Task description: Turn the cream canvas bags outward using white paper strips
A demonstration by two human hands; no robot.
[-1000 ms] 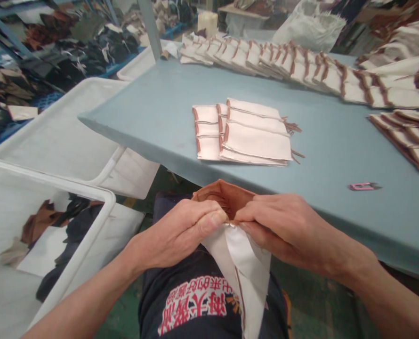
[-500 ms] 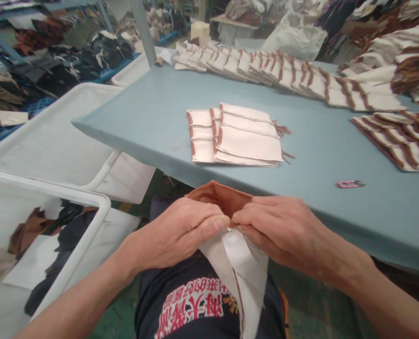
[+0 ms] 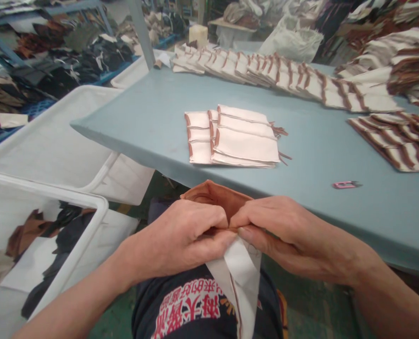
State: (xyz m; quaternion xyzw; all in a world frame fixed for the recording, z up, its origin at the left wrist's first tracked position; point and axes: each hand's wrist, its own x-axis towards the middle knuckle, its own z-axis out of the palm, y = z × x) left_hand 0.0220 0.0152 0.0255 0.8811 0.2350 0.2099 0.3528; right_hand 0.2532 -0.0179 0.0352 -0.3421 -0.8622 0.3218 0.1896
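Between my hands is a sewn fabric pouch [image 3: 236, 200], brown on its inner face, with a cream outer side hanging down over a dark printed apron [image 3: 191, 306]. My left hand [image 3: 184, 230] pinches the pouch's edge, thumb on the near side and fingers curled over. Close beside it, my right hand [image 3: 287, 233] grips the same edge between thumb and fingers. The fingertips of both hands almost meet. A white strip [image 3: 240, 259] hangs from the gripped edge. Whatever lies under the fingertips is hidden.
On the blue-grey table [image 3: 153, 117] lies a small stack of cream pieces [image 3: 246, 143]. Pink thread snips [image 3: 346, 185] rest to the right. A long row of cream-and-brown pieces [image 3: 276, 73] runs along the back. White bins [image 3: 105, 207] with fabric scraps stand at the left.
My left thumb has shifted down and right along the edge, and its fingers have curled more. My right fingers have moved slightly. Both hands keep hold of the pouch.
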